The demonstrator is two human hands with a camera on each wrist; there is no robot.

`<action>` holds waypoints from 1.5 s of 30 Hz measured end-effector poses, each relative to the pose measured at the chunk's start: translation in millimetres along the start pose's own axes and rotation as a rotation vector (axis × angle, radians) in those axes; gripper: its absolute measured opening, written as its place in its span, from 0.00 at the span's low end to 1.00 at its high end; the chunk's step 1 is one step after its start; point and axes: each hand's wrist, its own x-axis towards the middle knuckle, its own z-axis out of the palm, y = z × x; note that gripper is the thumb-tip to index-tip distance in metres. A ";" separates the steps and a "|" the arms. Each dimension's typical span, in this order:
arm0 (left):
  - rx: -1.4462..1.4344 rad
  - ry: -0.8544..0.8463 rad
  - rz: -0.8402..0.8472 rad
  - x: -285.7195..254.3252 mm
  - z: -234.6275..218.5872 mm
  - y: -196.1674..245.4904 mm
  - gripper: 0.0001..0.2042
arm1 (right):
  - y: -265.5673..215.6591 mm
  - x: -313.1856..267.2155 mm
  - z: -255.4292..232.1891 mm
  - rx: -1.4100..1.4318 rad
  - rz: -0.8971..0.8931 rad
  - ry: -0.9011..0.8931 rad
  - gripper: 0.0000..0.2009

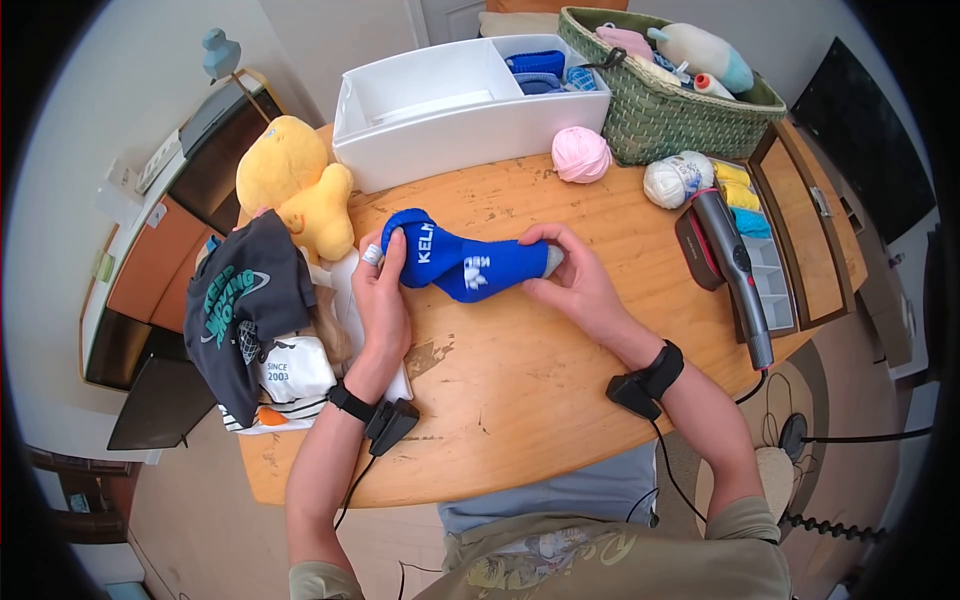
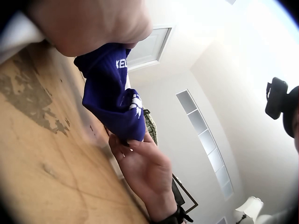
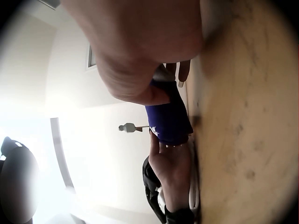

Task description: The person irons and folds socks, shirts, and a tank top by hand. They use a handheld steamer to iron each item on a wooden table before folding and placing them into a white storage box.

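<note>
Blue knit sock (image 1: 475,268), grey toe, white lettering, stretched between two hands above the wood table (image 1: 480,400).

Rolled cuff pinched by left hand (image 1: 383,300), thumb on top; grey toe pinched between thumb and fingers of right hand (image 1: 585,290). Fabric creased mid-length. Table grain worn in patches. Smooth white plastic bin (image 1: 450,145) and woven green basket (image 1: 670,125) set behind; round pink yarn ball (image 1: 581,155) near the bin; plush yellow toy (image 1: 295,185) beside crumpled clothes (image 1: 255,320).

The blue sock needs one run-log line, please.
blue sock: held above table | left hand: grips one end | right hand: pinches grey end
</note>
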 end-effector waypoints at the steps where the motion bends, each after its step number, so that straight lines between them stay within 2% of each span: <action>1: -0.011 -0.014 -0.033 -1.7 0.7 3.9 0.13 | -1.6 -0.1 0.9 -0.002 0.006 0.027 0.23; 5: 0.038 -0.039 -0.067 -1.6 -1.1 -0.1 0.13 | -0.4 0.8 1.3 0.106 -0.033 0.053 0.23; 8: 0.106 -0.041 -0.099 -3.2 -0.6 2.8 0.17 | 1.1 1.1 1.2 0.091 -0.090 0.091 0.23; 11: 0.055 -0.011 -0.106 -4.8 9.5 10.4 0.24 | -0.7 0.4 1.5 0.069 -0.130 0.162 0.24; 15: 0.172 -0.150 -0.080 -1.7 -4.1 4.7 0.31 | -1.8 2.3 1.9 0.075 -0.160 0.270 0.24; 19: 0.266 -0.291 0.042 -6.6 5.4 6.9 0.32 | -2.3 2.9 3.5 0.146 -0.224 0.319 0.24; 22: 0.306 -0.323 0.069 -6.4 5.2 3.6 0.32 | -9.3 1.8 1.9 0.122 -0.263 0.228 0.24; 23: 0.301 -0.323 0.063 -6.3 4.8 3.0 0.32 | -11.2 1.0 2.2 0.087 -0.264 0.148 0.24; 25: 0.164 -0.260 -0.033 -4.9 4.3 1.9 0.31 | -14.4 -2.1 4.6 0.018 -0.265 -0.012 0.25; 26: 0.095 -0.230 -0.081 -4.4 4.3 1.5 0.30 | -16.2 -3.7 6.6 -0.056 -0.222 -0.078 0.24; 28: 0.147 -0.207 -0.094 -3.4 0.9 2.2 0.29 | -18.6 -6.3 10.2 -0.203 -0.134 -0.207 0.24; 31: 0.184 -0.272 -0.077 -5.8 4.1 6.8 0.26 | -8.6 -5.6 5.5 -0.549 -0.195 -0.360 0.23; 32: 0.191 -0.310 -0.064 -7.0 5.7 9.5 0.25 | -4.8 -6.0 6.0 -0.575 -0.228 -0.332 0.23; 35: 0.157 -0.395 -0.048 -10.2 4.4 13.7 0.23 | -3.6 -9.2 11.0 -0.361 -0.133 -0.215 0.22; 41: 0.150 -0.415 -0.050 -11.2 1.8 10.8 0.21 | -6.6 -9.0 11.3 -0.320 -0.002 -0.159 0.21; 45: 0.196 -0.447 -0.033 -12.2 1.8 8.4 0.21 | -7.3 -7.2 8.1 -0.463 -0.087 -0.063 0.19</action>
